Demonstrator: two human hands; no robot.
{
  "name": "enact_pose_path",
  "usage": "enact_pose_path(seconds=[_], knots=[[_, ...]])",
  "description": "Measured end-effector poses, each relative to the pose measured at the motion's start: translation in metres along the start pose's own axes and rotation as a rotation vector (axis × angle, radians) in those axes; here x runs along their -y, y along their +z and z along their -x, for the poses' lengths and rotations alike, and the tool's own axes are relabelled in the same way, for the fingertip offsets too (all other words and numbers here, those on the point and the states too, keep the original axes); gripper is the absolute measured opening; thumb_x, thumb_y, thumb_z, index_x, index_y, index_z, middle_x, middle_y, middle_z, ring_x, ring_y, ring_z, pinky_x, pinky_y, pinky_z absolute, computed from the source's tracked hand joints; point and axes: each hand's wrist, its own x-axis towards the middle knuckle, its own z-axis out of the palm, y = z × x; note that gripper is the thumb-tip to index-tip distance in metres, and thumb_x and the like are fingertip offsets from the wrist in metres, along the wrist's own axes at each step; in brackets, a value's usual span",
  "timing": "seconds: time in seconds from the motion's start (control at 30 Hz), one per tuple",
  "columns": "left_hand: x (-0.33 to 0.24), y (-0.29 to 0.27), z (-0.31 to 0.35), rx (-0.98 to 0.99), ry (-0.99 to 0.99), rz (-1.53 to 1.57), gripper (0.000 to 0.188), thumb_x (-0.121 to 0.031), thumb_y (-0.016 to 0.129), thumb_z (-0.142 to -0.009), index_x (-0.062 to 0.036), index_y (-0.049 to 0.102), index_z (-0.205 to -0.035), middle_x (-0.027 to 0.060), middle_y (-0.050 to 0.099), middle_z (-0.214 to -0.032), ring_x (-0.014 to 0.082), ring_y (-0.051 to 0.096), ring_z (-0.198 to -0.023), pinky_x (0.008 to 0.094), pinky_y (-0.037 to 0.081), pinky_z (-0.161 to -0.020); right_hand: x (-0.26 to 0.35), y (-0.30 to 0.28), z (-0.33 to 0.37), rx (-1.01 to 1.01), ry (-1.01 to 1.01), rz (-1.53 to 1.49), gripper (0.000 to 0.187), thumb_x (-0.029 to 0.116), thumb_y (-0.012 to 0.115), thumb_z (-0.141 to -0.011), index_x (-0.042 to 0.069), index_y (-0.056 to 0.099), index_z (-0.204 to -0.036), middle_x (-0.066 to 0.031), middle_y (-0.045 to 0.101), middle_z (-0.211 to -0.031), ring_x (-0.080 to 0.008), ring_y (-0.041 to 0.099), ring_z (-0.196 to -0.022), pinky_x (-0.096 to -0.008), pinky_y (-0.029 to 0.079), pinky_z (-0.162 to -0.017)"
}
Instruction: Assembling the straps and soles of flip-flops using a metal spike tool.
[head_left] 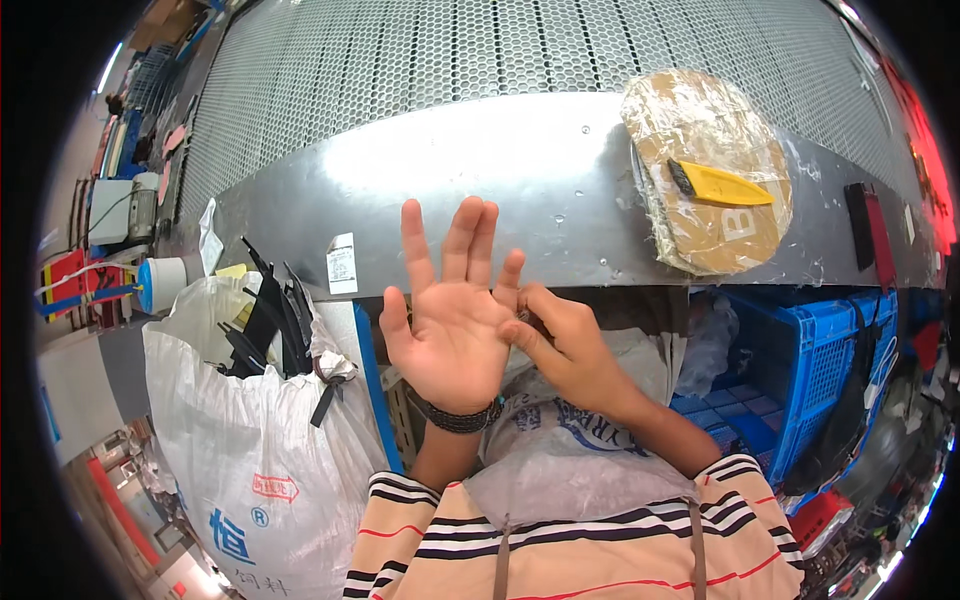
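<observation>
My left hand point(452, 310) is held palm up over the near edge of the metal workbench point(490, 150), its fingers spread and nothing in the palm. A dark braided bracelet point(455, 415) circles that wrist. With thumb and index finger my right hand point(565, 345) pinches the base of the left little finger point(509, 280). Whether anything small lies in that pinch is hidden. On the bench to the right, a yellow-handled brush point(722, 185) with dark bristles rests on a tape-wrapped cardboard pad point(700, 120).
A large white woven sack point(250, 440) holding black strips point(272, 318) stands at the left. To the right below the bench is a blue plastic crate point(815, 350). A perforated metal panel point(450, 50) forms the back. A paper label point(342, 263) lies near the edge.
</observation>
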Motion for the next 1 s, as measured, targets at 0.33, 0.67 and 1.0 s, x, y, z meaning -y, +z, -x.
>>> enact_pose_path(seconds=[0.33,0.67,1.0], knots=[[0.01,-0.014,-0.003,0.08,0.157,-0.608,0.072,-0.048,0.04,-0.105,-0.0031,0.028,-0.159,0.0301,0.043,-0.154,0.0401,0.037,-0.149,0.055,0.032,-0.12,-0.004,-0.035,0.006,0.149,0.054,-0.093,0.016,0.015,0.059,-0.103,0.0,0.062,-0.097,-0.019,0.064,-0.079,-0.033,0.068,-0.072,-0.0381,0.05,-0.066],[-0.036,-0.045,-0.02,-0.198,0.528,-1.562,0.025,-0.007,0.053,-0.092,0.0041,0.063,-0.113,0.0203,0.063,-0.12,0.0231,0.061,-0.095,0.0394,0.047,-0.092,-0.091,-0.137,0.126,-0.43,0.462,0.179,0.015,0.005,0.051,-0.105,-0.001,0.065,-0.11,-0.0118,0.07,-0.095,-0.0206,0.068,-0.086,-0.0312,0.052,-0.077],[-0.03,-0.087,-0.034,-0.407,0.486,-1.426,0.024,0.008,0.05,-0.092,0.0033,0.063,-0.111,0.0136,0.063,-0.117,0.0172,0.059,-0.092,0.032,0.05,-0.085,-0.284,-0.212,0.278,-0.803,0.598,0.961,0.018,0.005,0.056,-0.1,0.001,0.066,-0.115,-0.0165,0.067,-0.093,-0.0323,0.064,-0.089,-0.0392,0.051,-0.074]])
